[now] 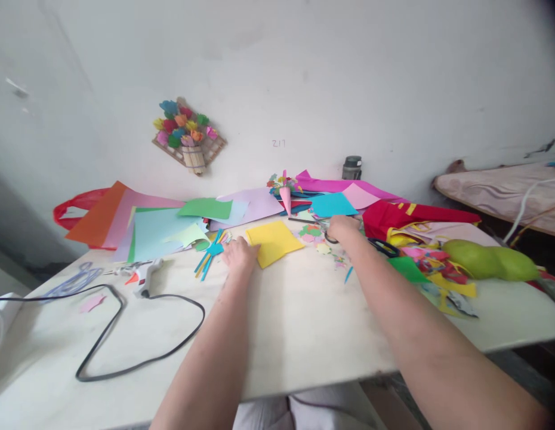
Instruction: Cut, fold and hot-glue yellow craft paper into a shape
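My left hand (240,257) rests on the table with its thumb apart from its fingers. Its thumb side touches the left edge of a yellow paper square (275,242), and its fingertips are beside a bundle of blue and yellow paper strips (209,255). Farther right, my right hand (344,228) reaches forward with bent fingers over scissors (331,240), whose dark handle loop shows below them. Small pastel paper cutouts (311,233) lie left of that hand. A second black-handled tool (384,246) is partly hidden by the right forearm.
A glue gun (145,278) with a looping black cord lies left. Coloured sheets (156,230) spread along the back, near a pink paper cone (285,199) with small flowers and a dark bottle (351,168). Red cloth (421,216), scraps and a green pillow-like object (490,260) crowd the right.
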The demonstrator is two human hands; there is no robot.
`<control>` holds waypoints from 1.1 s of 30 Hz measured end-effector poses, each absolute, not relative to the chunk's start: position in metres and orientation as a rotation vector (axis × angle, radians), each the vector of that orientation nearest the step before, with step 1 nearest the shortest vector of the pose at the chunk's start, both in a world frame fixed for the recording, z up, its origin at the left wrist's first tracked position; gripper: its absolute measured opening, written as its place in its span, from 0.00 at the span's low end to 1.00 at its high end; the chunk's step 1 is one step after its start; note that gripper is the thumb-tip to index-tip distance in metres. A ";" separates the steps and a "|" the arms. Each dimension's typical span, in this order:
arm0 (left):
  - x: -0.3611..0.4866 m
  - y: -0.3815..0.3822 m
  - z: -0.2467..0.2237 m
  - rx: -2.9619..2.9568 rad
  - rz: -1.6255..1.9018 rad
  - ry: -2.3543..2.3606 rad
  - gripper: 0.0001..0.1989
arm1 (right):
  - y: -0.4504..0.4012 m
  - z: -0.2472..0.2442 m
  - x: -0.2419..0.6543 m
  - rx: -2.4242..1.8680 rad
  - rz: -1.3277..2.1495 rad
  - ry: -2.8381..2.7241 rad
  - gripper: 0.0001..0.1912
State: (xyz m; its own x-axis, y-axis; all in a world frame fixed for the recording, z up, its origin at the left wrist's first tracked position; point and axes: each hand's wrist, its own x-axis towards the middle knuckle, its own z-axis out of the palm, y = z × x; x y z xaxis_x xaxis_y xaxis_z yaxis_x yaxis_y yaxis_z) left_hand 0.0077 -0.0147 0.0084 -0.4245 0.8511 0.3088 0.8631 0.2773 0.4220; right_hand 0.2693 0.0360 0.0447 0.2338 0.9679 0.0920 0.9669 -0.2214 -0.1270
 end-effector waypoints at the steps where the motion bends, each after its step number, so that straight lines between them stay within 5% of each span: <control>1: 0.009 -0.015 0.008 -1.687 -0.803 -2.467 0.17 | 0.036 0.043 0.270 -2.367 0.009 -1.846 0.19; 8: 0.015 -0.012 0.005 -1.682 -0.778 -2.422 0.06 | 0.034 0.041 0.269 -2.417 -0.004 -1.810 0.21; 17: 0.011 -0.012 0.010 -1.567 -1.164 -2.573 0.11 | 0.031 0.033 0.264 -2.354 -0.002 -1.894 0.19; 28: 0.028 -0.020 0.027 -1.912 -1.664 -1.620 0.10 | 0.021 0.039 0.260 -2.222 -0.139 -1.909 0.13; 33: 0.026 -0.017 0.027 -1.753 -2.041 -1.535 0.11 | 0.018 0.048 0.259 -2.169 -0.125 -1.836 0.12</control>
